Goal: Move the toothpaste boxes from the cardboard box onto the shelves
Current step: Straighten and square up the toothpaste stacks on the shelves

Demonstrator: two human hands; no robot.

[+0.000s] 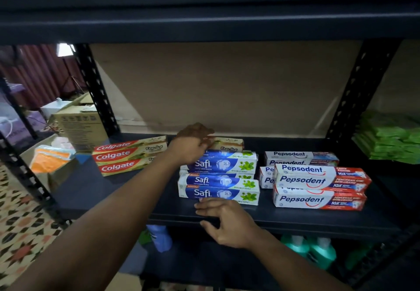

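While the Colgate Kayu Sugi box (228,144) rests at the back of the dark shelf (95,188), behind the Safi stack (219,178), the left hand (191,147) closes its fingers over its near end. Pulling it forward carelessly could nudge the top Safi box askew. The right hand (227,221) hovers open, empty, fingertips at the front Safi box.
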